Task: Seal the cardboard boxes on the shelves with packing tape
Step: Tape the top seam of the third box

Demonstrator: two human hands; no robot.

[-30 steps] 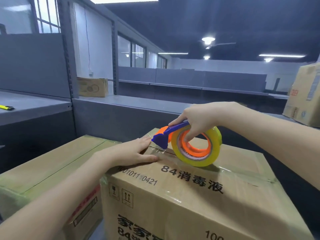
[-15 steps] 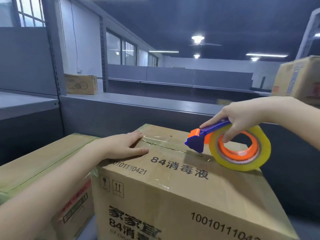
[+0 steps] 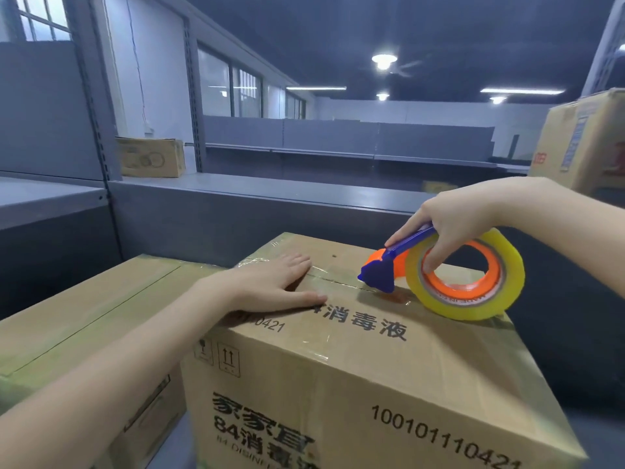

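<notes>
A brown cardboard box (image 3: 355, 367) with black print stands in front of me. Clear tape lies along its top seam (image 3: 338, 282). My left hand (image 3: 270, 282) presses flat on the left end of that seam, fingers straight. My right hand (image 3: 453, 225) grips a tape dispenser (image 3: 439, 275) with a blue handle, an orange core and a yellowish roll. The dispenser's blue blade end touches the seam near the box's right part, and the roll rests on the top by the right edge.
A second taped box (image 3: 84, 309) stands against the first on its left. Grey shelving (image 3: 270, 198) runs behind both. A small box (image 3: 150, 157) sits on the shelf at back left, and another box (image 3: 581, 140) at the upper right.
My right hand has drawn the dispenser rightward along the seam, from beside my left hand to near the right edge. My left hand has stayed on the left end.
</notes>
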